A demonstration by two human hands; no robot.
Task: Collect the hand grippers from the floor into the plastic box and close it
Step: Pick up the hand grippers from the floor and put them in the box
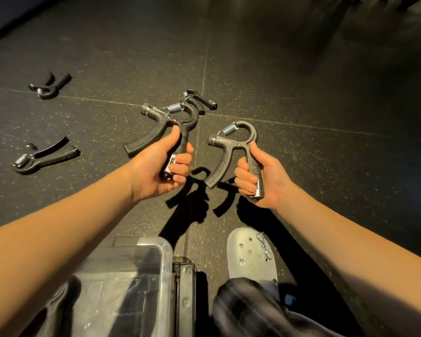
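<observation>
Head view: two hand grippers held up over a dark speckled rubber floor (pixel 301 93).

The left hand (pixel 161 164) has its fingers curled tight round one ribbed handle of a black plastic hand gripper with a steel coil spring (pixel 173 120). The right hand (pixel 260 176) grips a matching black gripper (pixel 233 142) the same way. Both are off the floor, with their free handles splayed out. Three more lie on the floor: a far-left gripper (pixel 50 86), a near-left gripper (pixel 44 155), and a middle gripper (pixel 199 100) partly hidden behind the left hand's one. The clear plastic box (pixel 167 259) sits below the forearms, open-topped, blurred and cut off by the left arm. Just beside it is a black ridged part (pixel 184 288) I cannot identify. To the right is a translucent white clog (pixel 250 256).
</observation>
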